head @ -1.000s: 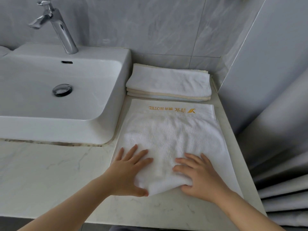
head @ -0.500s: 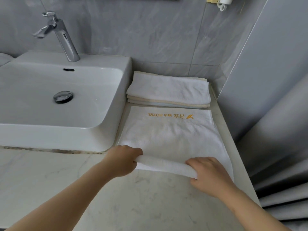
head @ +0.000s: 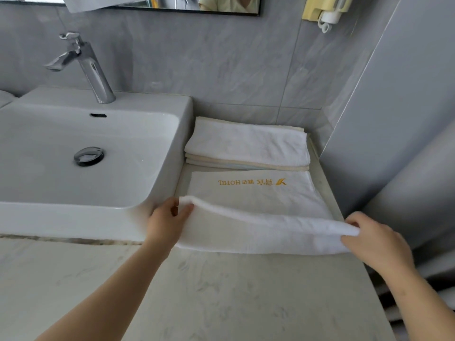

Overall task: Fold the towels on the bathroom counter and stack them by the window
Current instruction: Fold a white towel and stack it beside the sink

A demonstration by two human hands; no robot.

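Pinching the towel (head: 258, 200): left hand (head: 167, 225), right hand (head: 376, 242), one per near corner (both clamped). Rest flat at worktop's (head: 221, 291) right edge.

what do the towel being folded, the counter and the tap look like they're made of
The towel looks like white cotton terry: fuzzy nap, soft drape. The counter looks like polished marble or an imitation: pale with grey veins. The tap looks like chromed metal: mirror-bright reflections.

We observe soft, diffuse, fairly bright light with faint shadows under the sink (head: 73, 217). Small glints mark the faucet (head: 94, 75). Wide-angle distortion bows the frame edges; detail looks slightly soft.
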